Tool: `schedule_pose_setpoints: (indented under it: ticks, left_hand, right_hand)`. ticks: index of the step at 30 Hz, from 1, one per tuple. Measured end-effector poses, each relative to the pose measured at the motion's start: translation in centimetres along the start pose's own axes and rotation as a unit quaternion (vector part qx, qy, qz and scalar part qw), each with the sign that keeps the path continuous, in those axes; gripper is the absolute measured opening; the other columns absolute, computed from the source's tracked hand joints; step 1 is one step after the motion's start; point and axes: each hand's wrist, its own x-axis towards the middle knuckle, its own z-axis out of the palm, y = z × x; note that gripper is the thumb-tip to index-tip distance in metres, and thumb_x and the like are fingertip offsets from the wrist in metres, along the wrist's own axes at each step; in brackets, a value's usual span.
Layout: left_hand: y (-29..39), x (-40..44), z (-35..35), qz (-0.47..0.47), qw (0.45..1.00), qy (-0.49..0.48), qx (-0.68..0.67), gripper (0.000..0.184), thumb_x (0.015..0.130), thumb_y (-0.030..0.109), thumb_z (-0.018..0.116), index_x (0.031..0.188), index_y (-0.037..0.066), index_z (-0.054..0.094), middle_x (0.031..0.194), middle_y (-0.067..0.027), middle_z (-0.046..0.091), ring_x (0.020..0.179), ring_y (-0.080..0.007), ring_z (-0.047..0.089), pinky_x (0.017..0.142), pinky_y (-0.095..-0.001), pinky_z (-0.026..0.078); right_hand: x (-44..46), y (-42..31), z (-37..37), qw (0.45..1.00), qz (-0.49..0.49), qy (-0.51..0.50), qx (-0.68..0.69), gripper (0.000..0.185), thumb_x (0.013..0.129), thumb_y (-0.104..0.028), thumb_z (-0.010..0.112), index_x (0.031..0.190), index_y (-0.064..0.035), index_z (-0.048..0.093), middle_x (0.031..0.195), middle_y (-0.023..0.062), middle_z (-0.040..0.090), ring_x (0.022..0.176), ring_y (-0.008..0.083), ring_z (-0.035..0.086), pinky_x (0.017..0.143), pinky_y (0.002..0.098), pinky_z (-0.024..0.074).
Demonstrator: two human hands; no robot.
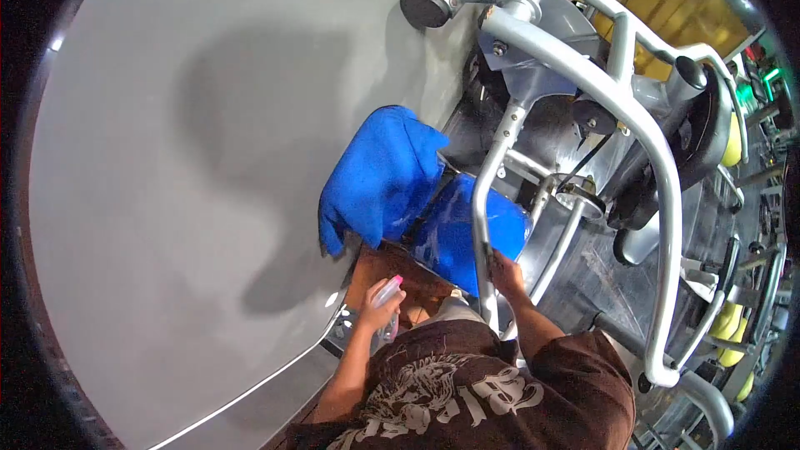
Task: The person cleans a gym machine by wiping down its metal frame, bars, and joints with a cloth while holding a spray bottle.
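Observation:
My left hand (380, 310) is closed around a clear spray bottle (390, 289) with a pink top, held low in front of my shirt. My right hand (507, 275) grips an upright silver tube (483, 217) of a gym machine, its fingers partly hidden. A dark patch shows on the tube by those fingers; I cannot tell what it is. Just beyond my hands a blue cloth (375, 171) hangs draped over something blue. Beside it, close to the tube, is a scuffed, glossy blue surface (467, 229).
Curved silver bars (658, 158) of the machine arch over my right side, with a black pad (700, 133) beyond. A grey wall (167, 158) fills the left. Below the blue things lies a brown surface (379, 271). More gym equipment with yellow parts (729, 333) stands far right.

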Motion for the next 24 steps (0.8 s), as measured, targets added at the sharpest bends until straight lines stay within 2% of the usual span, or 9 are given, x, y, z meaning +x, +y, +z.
schedule_pose_setpoints:
  ticks: [5, 10, 13, 15, 17, 20, 21, 23, 24]
  left_hand:
    - [0.6, 0.8, 0.5, -0.011, 1.0, -0.009, -0.004, 0.026, 0.087, 0.022, 0.074, 0.102, 0.003, 0.063, 0.081, 0.0001, 0.062, 0.057, -0.0086, 0.056, 0.053, -0.0265, 0.048]
    - [2.8, 0.6, 1.9, -0.024, 0.999, -0.025, 0.0, 0.02, 0.088, 0.02, 0.072, 0.097, 0.004, 0.063, 0.078, 0.0007, 0.06, 0.056, -0.0082, 0.055, 0.052, -0.0267, 0.047]
    - [1.9, 1.0, 1.7, -0.015, 0.998, -0.054, -0.003, 0.021, 0.088, 0.02, 0.073, 0.098, 0.004, 0.063, 0.079, 0.0006, 0.06, 0.056, -0.0083, 0.055, 0.052, -0.0267, 0.047]
    - [1.6, 1.3, 1.3, 0.002, 0.998, -0.063, 0.02, 0.021, 0.088, 0.02, 0.073, 0.098, 0.004, 0.063, 0.079, 0.0005, 0.061, 0.056, -0.0083, 0.056, 0.052, -0.0267, 0.047]
    - [1.1, 1.5, 1.1, 0.018, 0.998, -0.062, 0.026, 0.02, 0.089, 0.02, 0.073, 0.097, 0.005, 0.063, 0.079, 0.0003, 0.061, 0.056, -0.0085, 0.056, 0.053, -0.0266, 0.047]
    - [1.0, 2.1, 0.9, 0.032, 0.998, -0.061, 0.012, 0.02, 0.089, 0.021, 0.072, 0.095, 0.005, 0.062, 0.077, 0.0001, 0.061, 0.056, -0.0088, 0.057, 0.053, -0.0267, 0.046]
    - [1.4, 2.2, 0.8, 0.029, 0.997, -0.066, 0.007, 0.02, 0.089, 0.021, 0.073, 0.094, 0.005, 0.062, 0.076, 0.0, 0.061, 0.056, -0.009, 0.057, 0.053, -0.0268, 0.046]
    - [2.1, 2.6, 0.8, 0.018, 0.998, -0.062, 0.013, 0.021, 0.088, 0.023, 0.073, 0.093, 0.006, 0.062, 0.075, -0.0001, 0.061, 0.056, -0.0094, 0.057, 0.053, -0.027, 0.047]
    - [2.3, 2.7, 0.8, 0.009, 0.998, -0.052, 0.024, 0.021, 0.088, 0.023, 0.073, 0.092, 0.006, 0.062, 0.075, -0.0001, 0.061, 0.056, -0.0096, 0.057, 0.053, -0.0271, 0.047]
  right_hand:
    - [1.7, 0.8, 0.8, 0.995, 0.01, 0.074, -0.064, 0.03, 0.096, -0.032, 0.054, 0.115, -0.0138, 0.068, 0.099, 0.0216, 0.069, 0.095, 0.0431, 0.065, 0.08, 0.0485, 0.052]
    - [8.9, -2.9, 0.5, 0.994, 0.064, 0.068, -0.053, 0.031, 0.095, -0.033, 0.052, 0.113, -0.0143, 0.069, 0.101, 0.0212, 0.069, 0.091, 0.0416, 0.068, 0.078, 0.0489, 0.0523]
    - [9.5, -1.7, 0.2, 0.993, 0.108, 0.01, 0.037, 0.034, 0.096, -0.031, 0.05, 0.118, -0.0103, 0.065, 0.105, 0.0254, 0.067, 0.107, 0.0414, 0.063, 0.086, 0.0472, 0.051]
    - [9.2, 1.3, 1.3, 0.995, 0.046, -0.027, -0.079, 0.034, 0.093, -0.032, 0.054, 0.114, -0.0099, 0.067, 0.1, 0.023, 0.069, 0.095, 0.0404, 0.067, 0.081, 0.0467, 0.0526]
    - [7.5, 5.0, 2.1, 0.994, 0.052, -0.045, -0.087, 0.036, 0.09, -0.034, 0.055, 0.112, -0.008, 0.068, 0.1, 0.0228, 0.07, 0.093, 0.0407, 0.068, 0.082, 0.0455, 0.0532]
    - [3.6, 9.8, 1.8, 0.985, 0.121, -0.122, -0.018, 0.044, 0.089, -0.038, 0.054, 0.116, -0.005, 0.064, 0.111, 0.0259, 0.067, 0.105, 0.0417, 0.064, 0.089, 0.0444, 0.051]
    - [2.6, 12.2, 2.6, 0.965, 0.204, -0.165, -0.019, 0.045, 0.089, -0.038, 0.054, 0.119, -0.0054, 0.062, 0.115, 0.0261, 0.065, 0.108, 0.041, 0.062, 0.091, 0.0444, 0.0501]
    - [1.8, 11.0, 1.7, 0.954, 0.241, -0.173, -0.033, 0.049, 0.09, -0.041, 0.052, 0.125, -0.0074, 0.059, 0.121, 0.0261, 0.062, 0.113, 0.0402, 0.061, 0.093, 0.0453, 0.0486]
    - [3.1, 12.5, 2.7, 0.961, 0.215, -0.172, -0.029, 0.048, 0.091, -0.042, 0.051, 0.125, -0.0081, 0.059, 0.121, 0.026, 0.063, 0.113, 0.0407, 0.06, 0.094, 0.0457, 0.0481]
